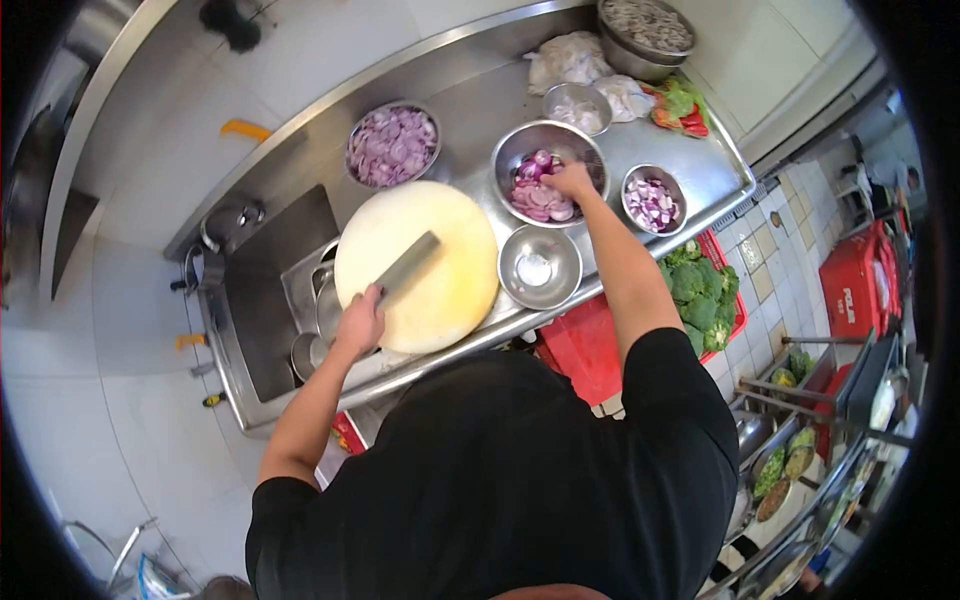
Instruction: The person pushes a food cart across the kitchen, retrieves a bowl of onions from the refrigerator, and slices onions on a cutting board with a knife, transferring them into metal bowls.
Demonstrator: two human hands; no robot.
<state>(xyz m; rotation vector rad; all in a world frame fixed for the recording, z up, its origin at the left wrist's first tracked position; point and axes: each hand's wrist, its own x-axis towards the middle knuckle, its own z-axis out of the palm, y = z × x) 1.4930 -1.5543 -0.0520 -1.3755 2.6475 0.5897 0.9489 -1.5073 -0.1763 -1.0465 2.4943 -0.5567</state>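
Note:
My left hand (361, 322) grips the handle of a cleaver (408, 266), whose broad blade lies over the round, yellow-stained cutting board (445, 225). Inside a steel bowl (508, 150) at the back, my right hand (570, 181) is closed on red onion pieces, with its fingertips partly hidden. Sliced red onion (545, 205) fills the bowl's front part. Just in front of that bowl is a steel bowl (518, 284) with no food showing in it. Another bowl of sliced onion (393, 146) stands behind the board, and chopped onion (651, 203) fills a small bowl to the right.
A sink (262, 300) with metal pans is at the left. White bags (568, 62), a small bowl (578, 108) of pale pieces, red and green vegetables (682, 108) and a full large bowl (648, 25) stand back right. Broccoli (700, 290) sits below the counter edge.

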